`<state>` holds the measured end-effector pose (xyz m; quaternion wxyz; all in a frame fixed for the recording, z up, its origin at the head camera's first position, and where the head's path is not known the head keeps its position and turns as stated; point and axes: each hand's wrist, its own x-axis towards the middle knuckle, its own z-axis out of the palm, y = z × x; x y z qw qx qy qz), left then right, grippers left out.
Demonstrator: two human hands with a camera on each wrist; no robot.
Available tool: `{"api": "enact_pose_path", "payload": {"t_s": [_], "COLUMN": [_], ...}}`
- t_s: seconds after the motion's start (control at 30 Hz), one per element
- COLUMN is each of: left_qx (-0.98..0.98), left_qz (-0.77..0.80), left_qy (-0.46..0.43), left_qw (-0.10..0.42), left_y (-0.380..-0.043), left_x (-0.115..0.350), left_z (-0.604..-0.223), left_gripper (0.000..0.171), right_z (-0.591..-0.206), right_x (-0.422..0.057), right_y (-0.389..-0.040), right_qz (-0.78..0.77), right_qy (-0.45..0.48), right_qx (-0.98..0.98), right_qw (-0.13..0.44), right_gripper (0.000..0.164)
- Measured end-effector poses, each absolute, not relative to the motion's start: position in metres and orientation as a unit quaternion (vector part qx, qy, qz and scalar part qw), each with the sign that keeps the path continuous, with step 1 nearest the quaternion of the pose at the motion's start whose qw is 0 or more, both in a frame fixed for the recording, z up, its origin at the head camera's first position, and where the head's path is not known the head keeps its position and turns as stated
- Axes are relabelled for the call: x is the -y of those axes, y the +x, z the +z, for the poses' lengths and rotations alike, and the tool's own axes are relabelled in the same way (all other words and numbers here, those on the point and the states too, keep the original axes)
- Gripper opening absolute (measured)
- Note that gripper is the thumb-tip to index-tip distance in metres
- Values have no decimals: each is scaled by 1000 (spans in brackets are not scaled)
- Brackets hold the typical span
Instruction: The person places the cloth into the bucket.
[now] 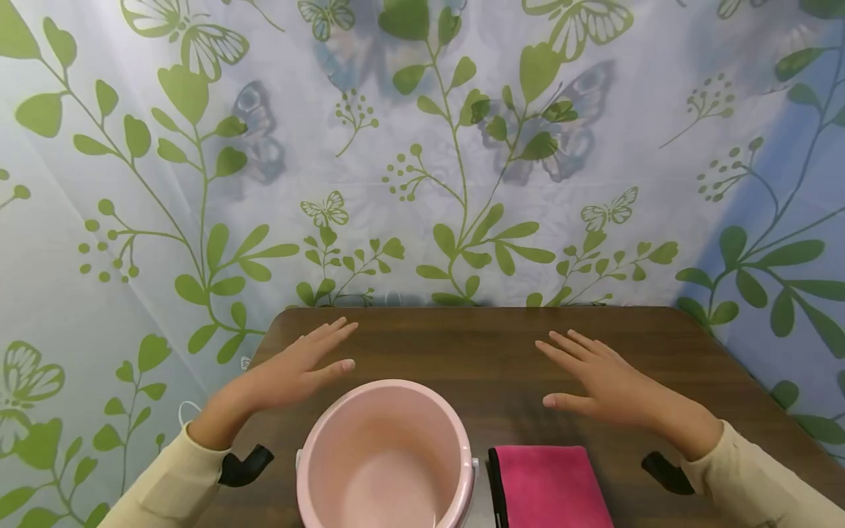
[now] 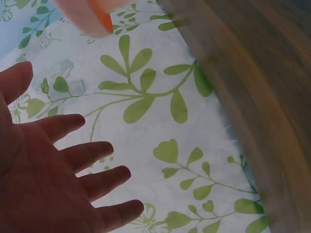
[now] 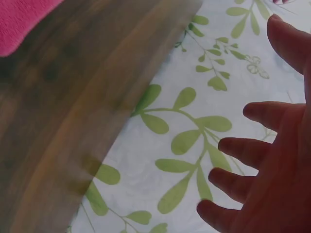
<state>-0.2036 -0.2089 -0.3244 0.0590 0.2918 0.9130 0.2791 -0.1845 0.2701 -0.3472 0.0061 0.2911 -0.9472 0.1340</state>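
- Bucket (image 1: 385, 451), pink, stands upright on the brown table (image 1: 455, 341), left of its middle and well in from the far edge; its lower part runs out of the head view. Mouth up, it presumably sits that way so the inside can be reached from above.
- Bright pink cloth (image 1: 551, 484) with a black border lies flat just right of the bucket, well short of the table's far right corner. It looks folded, perhaps to keep it compact and within easy reach.
- Between the two shows a pale thing (image 1: 483, 499); I cannot tell what it is.
- Left hand (image 1: 304, 367) hovers near the table's far left corner, fingers straight and spread wide, holding and touching nothing.
- Right hand (image 1: 610, 381) hangs above the table beyond the cloth, equally wide, also holding and touching nothing.
- Both hands seem held up to stay clear of bucket and cloth.
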Motion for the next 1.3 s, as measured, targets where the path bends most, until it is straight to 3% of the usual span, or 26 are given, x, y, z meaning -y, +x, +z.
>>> {"api": "enact_pose_path", "payload": {"t_s": [0.6, 1.3], "left_qx": [-876, -823], "left_qz": [362, 475], "left_qy": [310, 298], "left_qw": [66, 91], "left_y": [-190, -169], "left_x": [211, 231], "left_z": [-343, -384], "left_gripper": [54, 47], "right_z": [-382, -431], "right_x": [-284, -305], "right_y": [-156, -131], "right_qz": [217, 191], "right_qy": [295, 310], "right_qx": [928, 929], "right_qw": [-74, -69], "right_gripper": [80, 79]}}
